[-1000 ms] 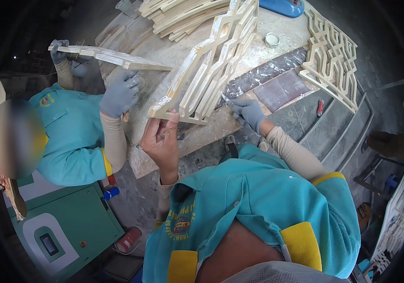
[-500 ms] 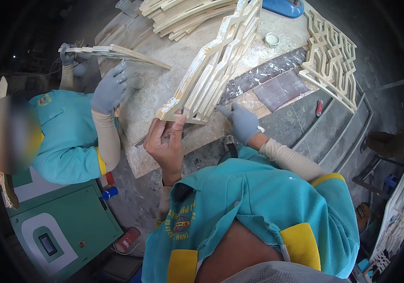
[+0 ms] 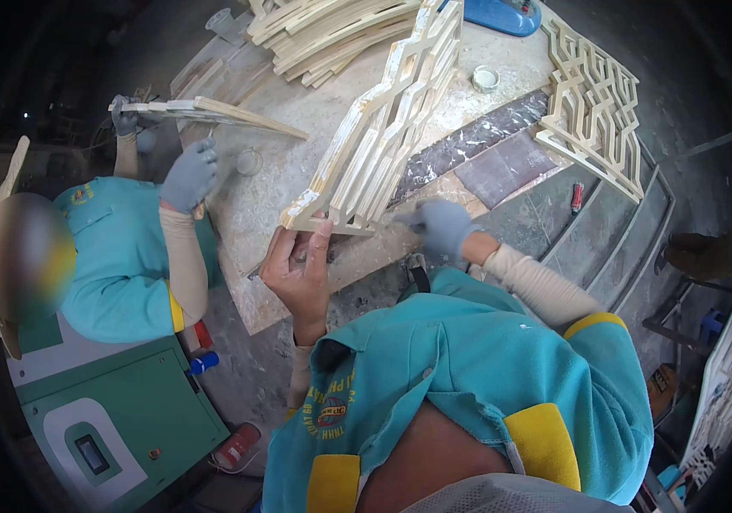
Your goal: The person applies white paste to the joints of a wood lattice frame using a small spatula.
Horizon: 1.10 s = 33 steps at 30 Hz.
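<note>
1. Left hand: the fingers are closed on the lower corner of the wooden lattice panel, which stands tilted above the surface at upper centre.
2. Right hand, gloved: the fingers are partly bent, pointing to the panel's lower right corner, apart from it. I cannot tell if they hold something.
3. The step seems to be edge work, with white smears on the panel's left edge; any move needs a steady corner grip.
4. Upper right: the dark sheet gives low, flat room; beyond are the cup and second lattice panel.
5. Upper left: the co-worker's hand limits swinging.
</note>
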{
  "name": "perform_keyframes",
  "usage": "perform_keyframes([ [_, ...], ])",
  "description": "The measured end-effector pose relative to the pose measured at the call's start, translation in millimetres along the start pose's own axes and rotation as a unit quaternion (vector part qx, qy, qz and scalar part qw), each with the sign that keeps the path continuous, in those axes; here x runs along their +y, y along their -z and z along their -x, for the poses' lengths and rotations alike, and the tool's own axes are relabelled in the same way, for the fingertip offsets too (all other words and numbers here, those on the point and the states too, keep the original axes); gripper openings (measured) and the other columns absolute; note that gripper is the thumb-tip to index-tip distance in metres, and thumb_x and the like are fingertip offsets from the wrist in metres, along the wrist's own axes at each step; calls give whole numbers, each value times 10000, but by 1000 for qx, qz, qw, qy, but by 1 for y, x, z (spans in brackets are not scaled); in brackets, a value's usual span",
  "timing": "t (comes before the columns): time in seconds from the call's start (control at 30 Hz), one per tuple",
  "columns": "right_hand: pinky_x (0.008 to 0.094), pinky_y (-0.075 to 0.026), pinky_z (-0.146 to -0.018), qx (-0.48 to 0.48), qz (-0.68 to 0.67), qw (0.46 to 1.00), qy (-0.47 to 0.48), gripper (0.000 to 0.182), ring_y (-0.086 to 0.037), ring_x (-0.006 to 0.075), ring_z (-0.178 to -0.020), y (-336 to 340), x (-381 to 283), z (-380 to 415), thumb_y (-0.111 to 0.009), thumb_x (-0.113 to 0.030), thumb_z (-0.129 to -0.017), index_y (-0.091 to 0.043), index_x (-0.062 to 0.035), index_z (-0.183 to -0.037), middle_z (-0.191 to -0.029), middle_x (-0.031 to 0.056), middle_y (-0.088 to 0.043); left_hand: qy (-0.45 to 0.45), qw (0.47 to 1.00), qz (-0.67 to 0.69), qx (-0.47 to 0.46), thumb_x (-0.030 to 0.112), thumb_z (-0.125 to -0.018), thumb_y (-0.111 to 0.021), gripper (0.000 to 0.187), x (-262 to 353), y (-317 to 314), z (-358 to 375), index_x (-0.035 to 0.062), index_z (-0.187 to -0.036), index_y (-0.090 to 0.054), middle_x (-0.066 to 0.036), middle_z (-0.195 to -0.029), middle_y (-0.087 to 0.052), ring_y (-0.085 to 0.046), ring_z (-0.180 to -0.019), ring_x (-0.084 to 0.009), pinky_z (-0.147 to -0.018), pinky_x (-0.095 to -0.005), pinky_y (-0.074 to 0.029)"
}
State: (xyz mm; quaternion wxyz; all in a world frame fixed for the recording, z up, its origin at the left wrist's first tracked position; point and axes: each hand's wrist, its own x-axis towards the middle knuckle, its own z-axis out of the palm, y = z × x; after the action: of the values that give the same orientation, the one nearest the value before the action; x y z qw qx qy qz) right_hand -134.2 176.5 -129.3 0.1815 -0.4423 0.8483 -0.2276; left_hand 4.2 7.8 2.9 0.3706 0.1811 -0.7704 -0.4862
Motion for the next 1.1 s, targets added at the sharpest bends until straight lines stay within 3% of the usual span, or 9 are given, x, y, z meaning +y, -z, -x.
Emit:
perform_keyframes([
  [0.03, 443, -544, -740, -38, -48, 998, -34, 345, -674, 330, -827, 8, 14, -1, -584, -116, -835, -678, -255, -1137, -921, 136, -673, -3, 1000, -12, -20, 4, -847, -716, 232, -3, 3, 0, -61, -1068, -690, -93, -940, -674, -636, -818, -109, -702, -226, -508],
  [0.1, 428, -542, -756, 46, -5, 995, -89, 341, -679, 317, -837, 44, 46, -2, -574, -131, -850, -690, -262, -1143, -890, 123, -695, -11, 999, -17, -44, -2, -847, -711, 248, -7, 3, 2, -59, -1088, -684, -107, -989, -683, -648, -844, -120, -725, -234, -523],
  [0.17, 426, -536, -799, 101, 51, 970, -217, 306, -681, 330, -882, 98, 66, -2, -588, -183, -871, -707, -270, -1139, -1014, 120, -702, 89, 994, -5, -67, -8, -848, -705, 274, -11, 2, 6, -60, -1115, -671, -126, -1050, -684, -659, -892, -143, -766, -257, -545],
  [0.3, 432, -529, -829, 189, 45, 926, -325, 233, -680, 336, -935, 161, 147, -25, -626, -262, -858, -739, -170, -1039, -1052, 133, -700, 9, 998, -35, -51, -14, -864, -684, 276, -10, -4, 3, -66, -1133, -658, -136, -1063, -678, -656, -940, -165, -791, -270, -549],
  [0.5, 442, -536, -831, 128, 175, 928, -302, 256, -675, 377, -962, 180, 181, -81, -613, -228, -851, -717, -39, -989, -1041, 214, -688, 44, 997, -44, -35, -21, -876, -671, 263, 4, -8, -13, -76, -1132, -656, -144, -1064, -674, -649, -947, -168, -813, -275, -537],
  [0.87, 446, -539, -833, 83, 207, 939, -262, 287, -671, 363, -1006, 169, 197, -113, -625, -228, -839, -710, -43, -1042, -1058, 211, -688, 84, 996, -17, -13, -14, -886, -669, 269, -9, -6, 6, -77, -1146, -649, -157, -1063, -671, -652, -928, -172, -785, -288, -558],
  [0.97, 392, -551, -690, 101, 58, 946, -302, 278, -714, 295, -798, 163, 231, -106, -681, -252, -829, -730, -40, -1002, -905, 156, -727, 74, 997, -29, -19, -12, -888, -667, 259, -10, -5, 8, -77, -1138, -653, -156, -1054, -670, -653, -921, -170, -775, -286, -560],
  [1.03, 326, -493, -529, 110, -187, 929, -300, 259, -628, 178, -552, 158, 239, -94, -737, -259, -809, -747, -40, -947, -725, 72, -693, 68, 997, -45, -20, -10, -889, -666, 255, -11, -4, 8, -76, -1136, -654, -153, -1047, -670, -653, -918, -168, -770, -284, -559],
  [1.1, 287, -419, -443, 113, -216, 929, -278, 223, -501, 100, -445, 148, 228, -80, -740, -230, -820, -752, -42, -940, -642, 18, -635, 61, 997, -33, -18, -3, -888, -672, 260, -10, -5, 6, -77, -1136, -653, -142, -1040, -671, -651, -908, -163, -759, -275, -554],
])
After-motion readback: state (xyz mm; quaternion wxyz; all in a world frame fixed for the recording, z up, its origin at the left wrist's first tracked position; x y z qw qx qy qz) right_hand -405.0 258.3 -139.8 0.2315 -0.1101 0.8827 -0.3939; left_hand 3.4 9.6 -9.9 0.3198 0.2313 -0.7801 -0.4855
